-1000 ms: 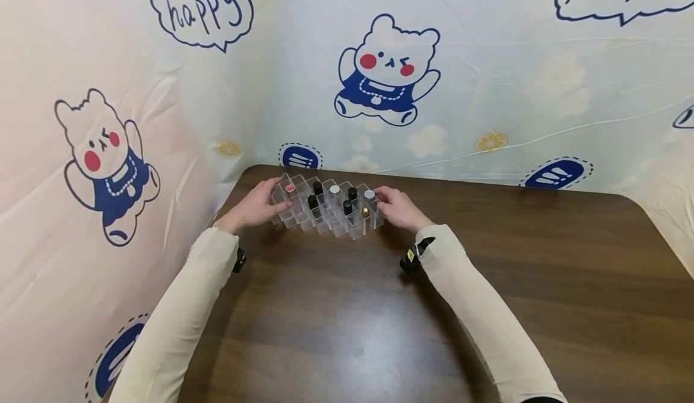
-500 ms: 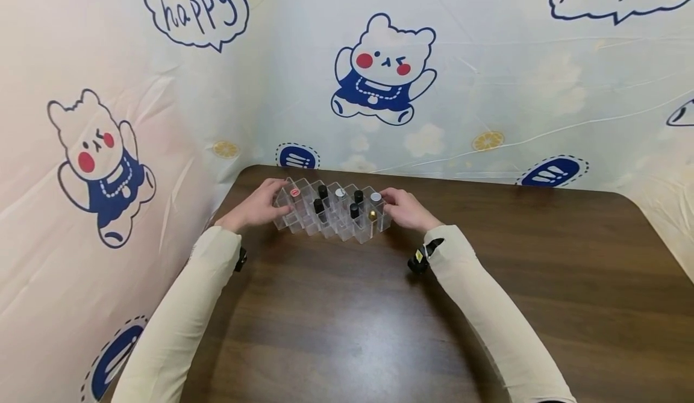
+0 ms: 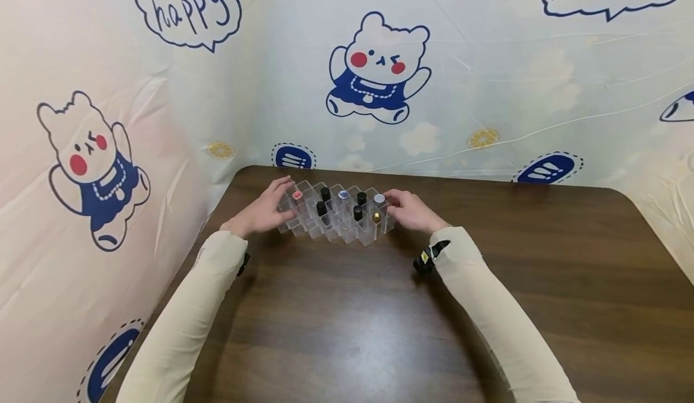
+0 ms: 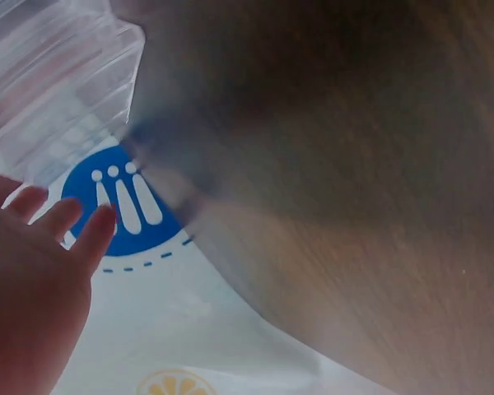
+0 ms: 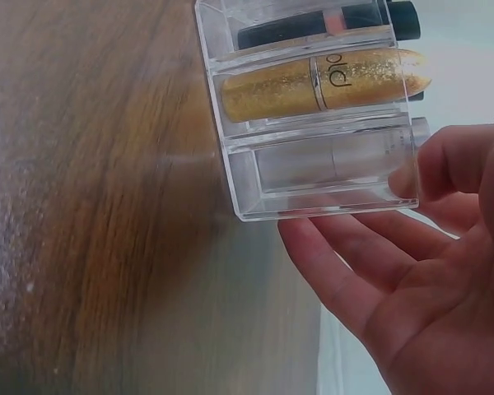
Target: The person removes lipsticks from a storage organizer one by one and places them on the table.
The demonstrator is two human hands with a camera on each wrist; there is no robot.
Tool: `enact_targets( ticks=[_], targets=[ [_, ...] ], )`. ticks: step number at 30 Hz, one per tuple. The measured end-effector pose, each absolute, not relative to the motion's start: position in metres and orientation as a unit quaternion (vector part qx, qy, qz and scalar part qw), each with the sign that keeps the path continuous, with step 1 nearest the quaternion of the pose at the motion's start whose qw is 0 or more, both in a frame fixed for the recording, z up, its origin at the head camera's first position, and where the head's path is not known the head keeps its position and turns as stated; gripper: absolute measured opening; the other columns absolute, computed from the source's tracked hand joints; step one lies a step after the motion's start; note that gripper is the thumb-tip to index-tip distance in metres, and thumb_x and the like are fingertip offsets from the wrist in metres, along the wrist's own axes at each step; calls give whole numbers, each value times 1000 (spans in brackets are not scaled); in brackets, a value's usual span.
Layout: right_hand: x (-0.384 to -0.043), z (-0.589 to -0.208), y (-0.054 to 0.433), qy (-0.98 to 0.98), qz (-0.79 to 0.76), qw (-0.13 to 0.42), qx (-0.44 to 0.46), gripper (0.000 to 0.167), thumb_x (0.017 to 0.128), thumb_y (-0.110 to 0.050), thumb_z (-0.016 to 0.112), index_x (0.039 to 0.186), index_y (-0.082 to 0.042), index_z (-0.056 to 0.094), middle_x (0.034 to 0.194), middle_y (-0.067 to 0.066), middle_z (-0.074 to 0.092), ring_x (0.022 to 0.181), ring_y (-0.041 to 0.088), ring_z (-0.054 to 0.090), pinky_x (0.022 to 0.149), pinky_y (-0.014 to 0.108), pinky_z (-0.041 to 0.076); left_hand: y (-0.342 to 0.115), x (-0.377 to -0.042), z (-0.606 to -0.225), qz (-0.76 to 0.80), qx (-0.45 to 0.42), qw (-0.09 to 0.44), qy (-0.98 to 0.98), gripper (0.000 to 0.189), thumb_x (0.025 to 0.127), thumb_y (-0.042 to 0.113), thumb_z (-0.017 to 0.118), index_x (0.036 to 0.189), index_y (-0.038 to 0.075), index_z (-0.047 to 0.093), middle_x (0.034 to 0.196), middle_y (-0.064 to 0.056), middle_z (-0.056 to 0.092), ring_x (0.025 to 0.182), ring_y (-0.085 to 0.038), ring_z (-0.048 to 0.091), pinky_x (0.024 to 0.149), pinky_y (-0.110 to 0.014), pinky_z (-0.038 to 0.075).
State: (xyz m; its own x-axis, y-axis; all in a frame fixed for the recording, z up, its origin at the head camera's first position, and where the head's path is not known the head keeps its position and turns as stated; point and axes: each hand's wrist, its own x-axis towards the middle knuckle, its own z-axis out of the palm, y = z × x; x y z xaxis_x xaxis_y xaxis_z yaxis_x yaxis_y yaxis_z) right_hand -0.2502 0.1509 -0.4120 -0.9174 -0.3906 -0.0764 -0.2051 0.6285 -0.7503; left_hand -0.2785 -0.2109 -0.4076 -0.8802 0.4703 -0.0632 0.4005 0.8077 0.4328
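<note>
A clear lipstick organizer (image 3: pixel 331 229) with slanted cells stands near the table's back left. In it are a red-topped lipstick (image 3: pixel 297 196), several black-capped tubes (image 3: pixel 321 208), silver-topped ones (image 3: pixel 379 199) and a glittery gold tube (image 5: pixel 329 85). My left hand (image 3: pixel 261 211) is at the organizer's left end, fingers spread; in the left wrist view its fingertips lie close beside the plastic, and whether they touch is unclear. My right hand (image 3: pixel 414 212) grips the right end, its thumb (image 5: pixel 405 180) at the upper corner and its other fingers along the end wall.
The dark wooden table (image 3: pixel 336 331) extends toward me and to the right. A printed cloth (image 3: pixel 477 78) hangs behind and on the left, close to the table's edge. A black wrist camera (image 3: pixel 425 261) is strapped at my right cuff.
The organizer has slid a little to the right and toward me, with both hands following. My left fingers have loosened and spread at its end. The head view has shifted slightly.
</note>
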Motion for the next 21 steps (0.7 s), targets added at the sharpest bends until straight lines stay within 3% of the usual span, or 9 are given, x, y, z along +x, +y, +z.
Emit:
enact_targets(
  ticks=[4,8,13,21],
  targets=[
    [-248,-411,155,894,-399,120,-168,40,97,-9,46,136,1,49,128,21,60,110,31,61,87,40,53,-206,-273,-411,180,234,90,951,76,95,32,50,154,1,14,163,-14,3,149,-38,6,114,-64,15],
    [-247,-412,161,892,-403,123,-167,40,98,-8,45,137,0,49,128,21,60,109,30,61,86,40,55,-202,-268,-413,161,230,92,955,80,98,49,42,156,5,9,164,-8,-1,151,-31,-4,116,-61,10],
    [-246,-412,168,890,-401,123,-176,41,98,-8,45,138,0,48,128,21,60,107,30,62,85,41,55,-194,-266,-415,138,225,81,961,90,94,66,36,156,7,7,164,-6,-3,152,-27,-3,118,-57,12],
    [-244,-413,180,877,-423,126,-188,40,98,-4,43,137,3,48,126,25,59,105,33,62,83,43,56,-183,-265,-418,117,236,64,963,94,91,71,37,156,8,12,165,-3,0,152,-25,0,117,-56,17]
  ],
)
